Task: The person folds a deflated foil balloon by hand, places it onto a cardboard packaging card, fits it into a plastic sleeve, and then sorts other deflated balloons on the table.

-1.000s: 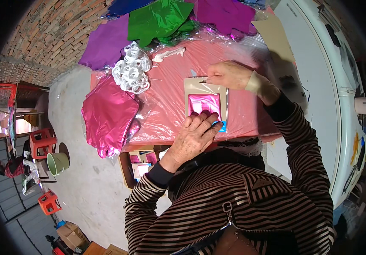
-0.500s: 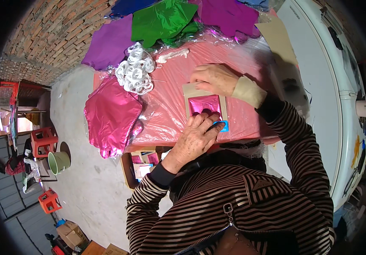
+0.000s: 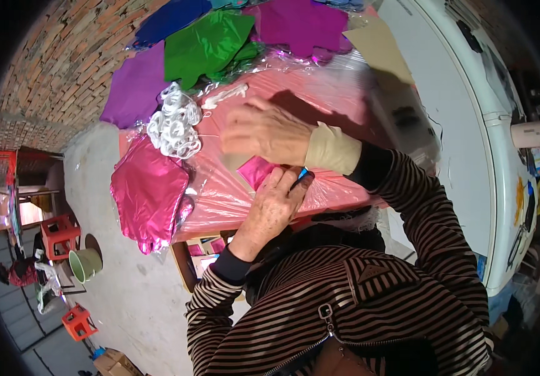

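Observation:
A flat packet [image 3: 256,171] of shiny pink foil with a tan border lies tilted on the pink plastic-covered table [image 3: 220,203]. A small blue piece shows at its near end. My left hand [image 3: 268,207] is closed over that near end, fingers bent and close together; the fingertips are partly hidden. Across the packet's far end reaches my right hand [image 3: 270,133], a beige cuff round its wrist. Its fingers are smeared by motion, and whether they hold the packet's edge cannot be seen. Left of it lies a heap of white cord loops [image 3: 174,122].
Bagged foil shapes line the table's left and far edges: pink [image 3: 149,191], purple [image 3: 133,88], green [image 3: 210,47] and magenta [image 3: 298,25]. A white appliance [image 3: 451,144] stands at the right. Below the table's left front sits an open box [image 3: 185,266]; a green bucket [image 3: 85,264] stands on the floor.
The packet has turned and shifted left on the table. My right hand has swept left across its far end. My left hand has stayed at the near end. The whole view has shifted slightly.

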`<state>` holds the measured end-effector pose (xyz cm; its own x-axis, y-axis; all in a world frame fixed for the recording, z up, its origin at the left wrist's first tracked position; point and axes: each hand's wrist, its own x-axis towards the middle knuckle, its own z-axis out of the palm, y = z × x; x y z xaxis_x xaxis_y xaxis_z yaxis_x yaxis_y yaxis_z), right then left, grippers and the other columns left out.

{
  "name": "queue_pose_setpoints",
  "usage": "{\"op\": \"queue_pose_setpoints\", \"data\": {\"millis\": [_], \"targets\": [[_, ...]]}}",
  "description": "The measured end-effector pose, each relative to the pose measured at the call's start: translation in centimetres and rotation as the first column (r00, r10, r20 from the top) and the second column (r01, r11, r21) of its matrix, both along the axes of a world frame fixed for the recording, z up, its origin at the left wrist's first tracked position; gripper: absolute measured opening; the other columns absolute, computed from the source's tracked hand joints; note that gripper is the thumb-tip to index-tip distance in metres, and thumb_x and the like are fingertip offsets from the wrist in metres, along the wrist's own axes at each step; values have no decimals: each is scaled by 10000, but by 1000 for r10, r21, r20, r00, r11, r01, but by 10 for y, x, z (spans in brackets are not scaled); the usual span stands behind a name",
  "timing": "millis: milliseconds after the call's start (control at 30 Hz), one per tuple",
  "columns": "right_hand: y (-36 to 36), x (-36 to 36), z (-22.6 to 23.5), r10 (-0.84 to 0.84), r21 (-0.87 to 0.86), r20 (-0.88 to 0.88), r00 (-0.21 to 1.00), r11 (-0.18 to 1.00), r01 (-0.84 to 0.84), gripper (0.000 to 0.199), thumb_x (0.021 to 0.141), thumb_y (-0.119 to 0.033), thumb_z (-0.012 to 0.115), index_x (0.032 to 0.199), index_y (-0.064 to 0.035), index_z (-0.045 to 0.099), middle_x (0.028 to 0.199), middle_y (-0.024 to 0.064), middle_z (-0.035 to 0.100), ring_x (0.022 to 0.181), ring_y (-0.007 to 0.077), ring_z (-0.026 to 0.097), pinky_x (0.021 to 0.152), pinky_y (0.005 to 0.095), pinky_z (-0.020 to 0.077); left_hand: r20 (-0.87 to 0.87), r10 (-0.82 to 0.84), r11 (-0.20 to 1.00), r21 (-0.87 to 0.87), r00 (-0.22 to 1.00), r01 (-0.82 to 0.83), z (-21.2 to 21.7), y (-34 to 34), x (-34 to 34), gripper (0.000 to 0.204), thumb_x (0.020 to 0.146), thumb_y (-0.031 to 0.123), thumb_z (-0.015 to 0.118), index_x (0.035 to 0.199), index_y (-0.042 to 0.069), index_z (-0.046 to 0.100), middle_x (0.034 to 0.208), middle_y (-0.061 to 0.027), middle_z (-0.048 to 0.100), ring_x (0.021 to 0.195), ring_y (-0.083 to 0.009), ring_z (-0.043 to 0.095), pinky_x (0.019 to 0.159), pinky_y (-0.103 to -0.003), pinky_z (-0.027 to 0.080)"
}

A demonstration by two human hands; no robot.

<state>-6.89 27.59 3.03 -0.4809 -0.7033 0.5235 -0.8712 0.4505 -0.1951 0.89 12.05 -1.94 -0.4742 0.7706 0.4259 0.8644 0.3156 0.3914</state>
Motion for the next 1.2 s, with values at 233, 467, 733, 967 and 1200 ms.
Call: {"op": "queue_pose_setpoints", "data": {"millis": [233,467,733,967,1200], "targets": [[115,14,-40,-608,67,-307,732,753,654,234,890,-153,679,1104,-67,715,1052,87,700,1017,286,662,913,406,546,97,43,998,37,994,-46,12,3,0,435,831,85,781,1250,1,696,1229,-152,614,1011,-327,583,897,-421,528],[135,24,-54,-804,-16,-187,564,577,817,113,889,-146,709,915,-59,641,879,101,621,847,296,655,706,397,553,72,115,993,20,991,-117,7,4,-2,404,832,94,798,1208,-7,689,1154,-170,615,991,-356,591,868,-438,529],[128,36,-44,-853,144,-128,506,489,860,86,898,-98,700,918,-58,626,874,132,622,856,318,661,717,425,543,41,189,979,63,981,-192,4,16,0,319,838,68,802,1117,-17,673,1056,-180,622,938,-376,611,808,-456,529],[99,142,1,-691,32,273,670,702,711,85,893,-62,694,928,-25,626,842,146,592,768,365,646,673,432,525,-41,149,989,31,988,-148,-5,6,-3,209,842,28,787,1010,-11,668,1000,-169,633,896,-368,619,779,-449,535],[98,207,-26,-595,64,377,710,781,621,122,878,-91,715,867,-33,608,793,119,537,710,326,617,621,423,506,94,161,981,96,982,-170,7,10,-7,162,841,11,782,949,7,661,895,-152,637,839,-348,632,732,-442,538]]}}
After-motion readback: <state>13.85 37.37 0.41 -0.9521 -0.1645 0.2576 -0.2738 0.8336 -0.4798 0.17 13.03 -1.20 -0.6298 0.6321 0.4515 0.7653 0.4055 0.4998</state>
